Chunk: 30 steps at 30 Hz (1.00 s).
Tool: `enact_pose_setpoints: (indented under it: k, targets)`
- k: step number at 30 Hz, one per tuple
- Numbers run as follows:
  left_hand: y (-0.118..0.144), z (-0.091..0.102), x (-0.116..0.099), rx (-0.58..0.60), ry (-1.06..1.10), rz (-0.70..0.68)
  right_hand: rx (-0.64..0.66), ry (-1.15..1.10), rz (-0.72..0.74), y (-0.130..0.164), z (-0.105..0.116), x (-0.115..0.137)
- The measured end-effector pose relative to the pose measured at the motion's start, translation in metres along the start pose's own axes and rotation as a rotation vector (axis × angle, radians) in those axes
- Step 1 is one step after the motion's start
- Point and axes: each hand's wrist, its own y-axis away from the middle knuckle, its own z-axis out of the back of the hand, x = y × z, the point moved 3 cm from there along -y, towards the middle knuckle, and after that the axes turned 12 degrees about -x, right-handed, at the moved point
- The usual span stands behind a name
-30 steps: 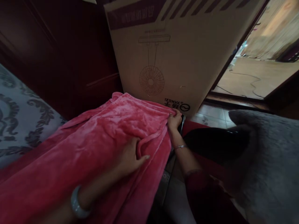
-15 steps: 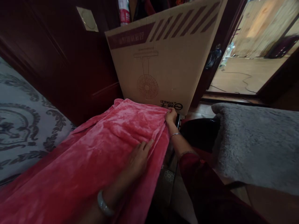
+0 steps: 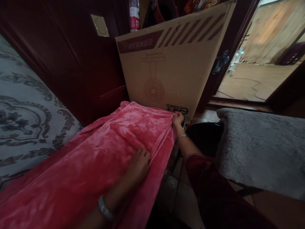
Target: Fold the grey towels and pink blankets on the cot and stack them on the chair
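A pink plush blanket (image 3: 111, 149) lies spread in front of me, with a folded edge running along its right side. At the blanket's far right corner, my right hand (image 3: 178, 121) is closed on the fabric. Nearer to me, my left hand (image 3: 138, 163) rests on the blanket beside the folded edge, its fingers curled in on the cloth. A pale bangle (image 3: 105, 207) circles my left wrist, and a thin bracelet (image 3: 182, 136) is on the right one. The left fingertips are partly hidden.
A large cardboard box (image 3: 178, 66) stands upright just beyond the blanket. On the right are a grey fluffy cover (image 3: 262, 152) and a black rounded object (image 3: 203, 136). Patterned wallpaper or fabric (image 3: 26, 117) fills the left side. A doorway opens at the back right.
My left hand's fingers, stretched out before, have curled in on the blanket, and the hand has drawn slightly toward me. My right hand keeps its hold at the corner. The view has shifted slightly.
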Motion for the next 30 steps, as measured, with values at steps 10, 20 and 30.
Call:
enact_pose_setpoints:
  k: [10,20,30]
  targets:
    - [-0.037,0.005,-0.019,-0.059,-0.03,-0.128,-0.02,-0.01,-0.005,0.002,-0.003,-0.002]
    - [-0.096,-0.02,-0.042,-0.01,-0.062,0.106,-0.026,0.022,0.025,-0.002,-0.005,-0.007]
    - [-0.089,0.002,-0.038,0.031,0.221,-0.101,0.022,0.17,0.04,0.004,0.004,0.014]
